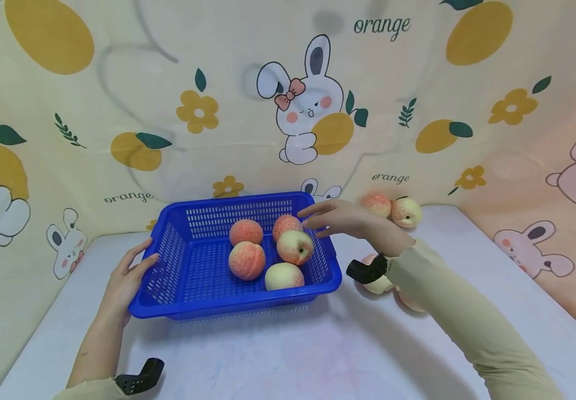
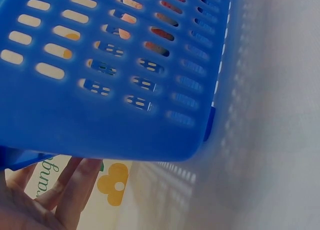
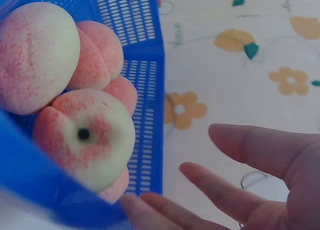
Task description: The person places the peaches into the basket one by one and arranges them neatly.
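Note:
A blue perforated plastic basket (image 1: 208, 297) stands in the middle of the head view, with several pink and pale-yellow peaches (image 1: 246, 260) inside, mostly toward its right half. My left hand (image 1: 124, 280) holds the basket's left rim; the left wrist view shows its fingers (image 2: 80, 187) beyond the edge of the blue wall. Over the basket's right side reaches my right hand (image 1: 340, 218), fingers spread and holding nothing. In the right wrist view its fingers (image 3: 215, 190) lie beside the basket's rim, close to a peach (image 3: 107, 140) with a dark stem hole.
Two peaches (image 1: 406, 212) sit at the back right by the printed cloth backdrop (image 1: 248, 83). More peaches (image 1: 379, 284) lie on the white table (image 1: 268, 355) under my right forearm, partly hidden by the sleeve and a black wrist mount (image 1: 367, 269).

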Demonstrator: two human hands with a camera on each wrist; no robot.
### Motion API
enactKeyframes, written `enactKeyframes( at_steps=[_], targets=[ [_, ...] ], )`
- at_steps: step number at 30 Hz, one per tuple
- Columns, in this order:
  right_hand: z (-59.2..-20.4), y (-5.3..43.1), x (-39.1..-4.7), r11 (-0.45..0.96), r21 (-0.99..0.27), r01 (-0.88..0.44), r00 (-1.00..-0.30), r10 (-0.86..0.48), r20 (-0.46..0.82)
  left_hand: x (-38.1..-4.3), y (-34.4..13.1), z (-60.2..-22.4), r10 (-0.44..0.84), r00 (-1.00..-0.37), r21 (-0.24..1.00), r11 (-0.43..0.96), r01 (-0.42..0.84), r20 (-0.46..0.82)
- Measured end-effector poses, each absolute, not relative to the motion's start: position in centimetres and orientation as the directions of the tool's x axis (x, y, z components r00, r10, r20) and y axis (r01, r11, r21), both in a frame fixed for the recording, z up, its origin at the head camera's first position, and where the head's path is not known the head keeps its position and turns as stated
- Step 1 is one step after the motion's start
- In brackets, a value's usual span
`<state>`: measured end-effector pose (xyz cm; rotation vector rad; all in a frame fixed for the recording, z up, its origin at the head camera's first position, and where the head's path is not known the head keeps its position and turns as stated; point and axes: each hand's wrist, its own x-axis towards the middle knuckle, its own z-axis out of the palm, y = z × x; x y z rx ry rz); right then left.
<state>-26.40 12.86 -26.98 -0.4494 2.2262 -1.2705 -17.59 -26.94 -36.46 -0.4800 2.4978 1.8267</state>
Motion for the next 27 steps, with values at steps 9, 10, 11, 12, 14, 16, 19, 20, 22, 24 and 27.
enactKeyframes(
  at_steps=[9,10,11,12,14,16,19,20,22,24,27],
  targets=[
    [-28.0,17.6,-26.3,0.409,-0.913,-0.016,-0.834,-0.509,-0.213,-17.6,-27.1,-36.4,-0.237,-0.949,0.925,0.268,-0.269,-0.208],
    [-28.1,18.1,-26.3,0.399,-0.917,-0.015,-0.837,-0.506,-0.207,-17.6,-27.1,-36.4,-0.237,-0.949,0.925,0.268,-0.269,-0.208],
    [-28.3,18.5,-26.2,0.395,-0.918,-0.011,-0.842,-0.499,-0.204,-17.6,-27.1,-36.3,-0.236,-0.949,0.925,0.268,-0.270,-0.209],
    [-28.4,18.9,-26.1,0.392,-0.920,-0.009,-0.848,-0.491,-0.201,-17.6,-27.1,-36.3,-0.237,-0.949,0.924,0.271,-0.270,-0.208],
    [-28.7,19.7,-26.0,0.389,-0.921,-0.008,-0.853,-0.483,-0.197,-17.6,-27.1,-36.3,-0.235,-0.950,0.925,0.270,-0.268,-0.206],
    [-28.8,20.4,-25.8,0.386,-0.923,0.000,-0.859,-0.472,-0.197,-17.5,-27.0,-36.3,-0.236,-0.950,0.925,0.272,-0.266,-0.204],
    [-29.0,21.2,-25.7,0.376,-0.927,0.018,-0.868,-0.455,-0.201,-17.5,-26.9,-36.3,-0.233,-0.952,0.928,0.269,-0.258,-0.198],
    [-29.1,21.5,-25.6,0.374,-0.927,0.020,-0.869,-0.452,-0.201,-17.4,-26.9,-36.3,-0.234,-0.952,0.928,0.268,-0.258,-0.197],
    [-29.1,22.0,-25.6,0.378,-0.926,0.029,-0.873,-0.441,-0.207,-17.5,-26.9,-36.3,-0.232,-0.953,0.930,0.266,-0.256,-0.196],
    [-29.2,22.3,-25.4,0.383,-0.923,0.035,-0.875,-0.435,-0.214,-17.5,-27.0,-36.3,-0.227,-0.954,0.931,0.262,-0.255,-0.197],
    [-29.2,22.7,-25.2,0.386,-0.921,0.052,-0.874,-0.428,-0.229,-17.6,-27.0,-36.4,-0.224,-0.954,0.930,0.263,-0.257,-0.200]
  ],
)
